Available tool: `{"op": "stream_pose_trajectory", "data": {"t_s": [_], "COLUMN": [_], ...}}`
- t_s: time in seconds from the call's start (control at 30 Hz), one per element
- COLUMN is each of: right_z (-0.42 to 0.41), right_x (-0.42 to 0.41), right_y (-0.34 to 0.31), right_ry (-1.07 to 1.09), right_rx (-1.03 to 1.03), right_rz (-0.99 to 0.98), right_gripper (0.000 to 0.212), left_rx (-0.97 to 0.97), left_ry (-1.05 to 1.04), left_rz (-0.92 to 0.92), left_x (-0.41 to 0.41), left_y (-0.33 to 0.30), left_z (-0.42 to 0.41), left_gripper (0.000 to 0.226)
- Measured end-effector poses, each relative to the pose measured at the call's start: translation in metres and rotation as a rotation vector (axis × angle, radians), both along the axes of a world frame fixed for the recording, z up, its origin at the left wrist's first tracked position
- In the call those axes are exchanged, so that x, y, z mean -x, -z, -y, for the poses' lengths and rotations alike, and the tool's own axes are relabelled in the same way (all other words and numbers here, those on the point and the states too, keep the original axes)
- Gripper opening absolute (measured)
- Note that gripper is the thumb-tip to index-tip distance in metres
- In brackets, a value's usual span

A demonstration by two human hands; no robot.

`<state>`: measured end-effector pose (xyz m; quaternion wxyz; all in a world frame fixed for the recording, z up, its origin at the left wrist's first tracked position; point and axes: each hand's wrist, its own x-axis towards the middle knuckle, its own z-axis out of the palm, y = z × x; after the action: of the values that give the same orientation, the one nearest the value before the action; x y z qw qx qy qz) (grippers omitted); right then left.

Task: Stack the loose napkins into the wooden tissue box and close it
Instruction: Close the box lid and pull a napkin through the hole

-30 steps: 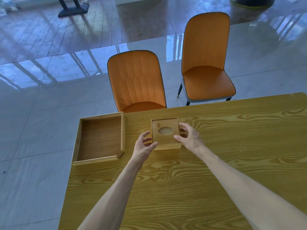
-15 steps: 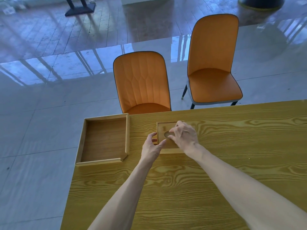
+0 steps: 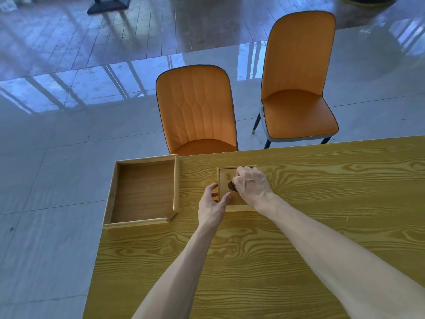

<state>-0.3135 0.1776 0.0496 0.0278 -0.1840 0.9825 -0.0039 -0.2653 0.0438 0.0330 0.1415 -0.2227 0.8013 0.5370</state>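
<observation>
**Tissue box still lidded, no napkins in sight**

A glossy tiled floor runs back from a yellow wood-grain worktop [image 3: 299,226], with two orange chairs on its far side: one [image 3: 197,111] tucked close to the edge, the other [image 3: 299,88] standing a little further off to the right.

The wooden tissue box [image 3: 224,180] sits on the worktop near its far edge, its lid on and the oval slot in the top partly showing. The left hand [image 3: 212,208] has its thumb and fingers curved against the box's near-left corner, seemingly steadying it. The right hand [image 3: 250,185] lies over the top of the box, its fingers [image 3: 236,180] bent down at the oval slot; whether they are hooked inside it or only resting on the rim cannot be told.

Judging by this, the task is at its very start. The hands appear to be about to take the lid off. Left to do: open the box, gather the napkins, stack them inside, and close it. No loose napkins are visible anywhere, so where they lie cannot be said.

Count: one tissue box, one shallow wooden tray [image 3: 147,192] lying empty just beside it to the left, two chairs, two hands, zero napkins in view.
</observation>
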Motion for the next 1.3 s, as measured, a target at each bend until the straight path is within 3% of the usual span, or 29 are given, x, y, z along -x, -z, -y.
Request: {"op": "stream_pose_trajectory", "data": {"t_s": [0.2,0.57,0.73,0.83,0.93,1.17,1.3], "right_z": [-0.014,-0.031,-0.032,-0.030,-0.027,-0.034,-0.033], "right_x": [-0.012,-0.019,-0.023,-0.016,-0.012,-0.028,-0.031], "right_y": [0.002,0.016,0.016,0.012,0.014,0.022,0.022], "right_ry": [0.120,0.290,0.316,0.242,0.247,0.315,0.344], "right_rx": [0.363,0.723,0.809,0.701,0.639,0.939,1.009], "right_rz": [-0.002,0.074,0.090,0.099,0.070,0.072,0.078], "right_gripper": [0.018,0.019,0.030,0.041,0.027,0.021,0.019], "left_rx": [-0.001,-0.005,-0.006,-0.013,-0.015,-0.017,-0.021], "left_ry": [-0.003,-0.011,-0.005,-0.008,-0.011,-0.014,-0.014], "left_rz": [0.005,0.010,0.012,0.019,0.022,0.011,0.013], "left_x": [0.000,0.000,0.000,0.000,0.001,0.001,0.000], "left_y": [0.000,-0.001,0.001,0.000,0.000,0.000,0.001], "left_z": [0.000,0.000,0.000,0.000,0.000,0.000,-0.001], "left_gripper": [0.058,0.058,0.059,0.059,0.059,0.057,0.057]}}
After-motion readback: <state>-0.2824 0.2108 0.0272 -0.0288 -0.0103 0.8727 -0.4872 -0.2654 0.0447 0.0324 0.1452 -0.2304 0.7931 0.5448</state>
